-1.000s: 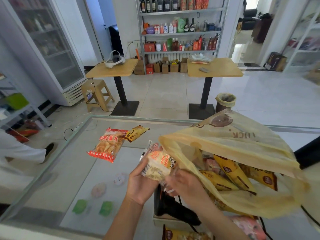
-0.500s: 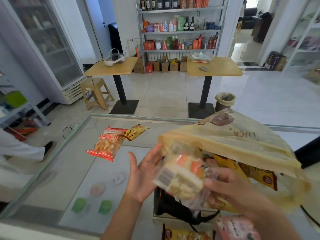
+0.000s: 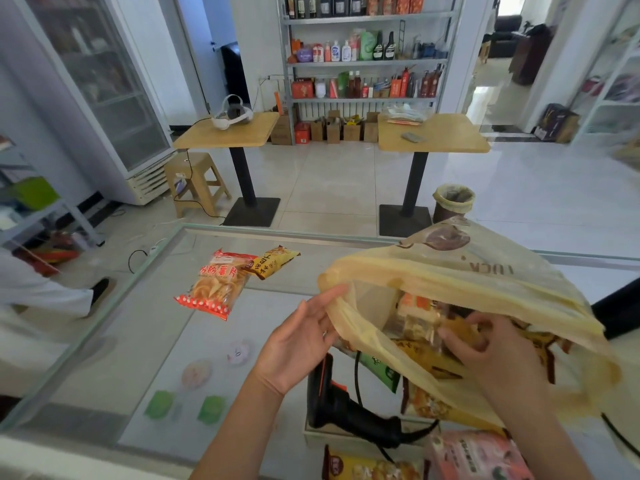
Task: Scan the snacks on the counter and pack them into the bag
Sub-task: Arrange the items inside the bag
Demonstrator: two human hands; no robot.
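Note:
A yellow plastic bag (image 3: 460, 271) lies open on the glass counter (image 3: 145, 327), with several snack packs inside. My right hand (image 3: 491, 355) reaches into the bag's mouth, fingers closed on a clear snack pack with orange print (image 3: 415, 318). At the bag's left rim my left hand (image 3: 298, 344) stands with fingers spread, fingertips touching the edge. On the counter to the left lie a red chips pack (image 3: 216, 284) and a small yellow snack pack (image 3: 273, 261). Below the bag rests a black barcode scanner (image 3: 346, 410).
A pink pack (image 3: 478, 455) and a yellow pack (image 3: 370, 467) lie at the near edge. Green and pale round items (image 3: 197, 374) show under the glass. Beyond the counter stand two wooden tables (image 3: 433, 133), a bin (image 3: 452, 200) and stocked shelves. A person's leg (image 3: 52, 292) is at the left.
My right hand carried the clear snack pack from in front of me into the bag. My left hand let go of the pack and moved to the bag's rim.

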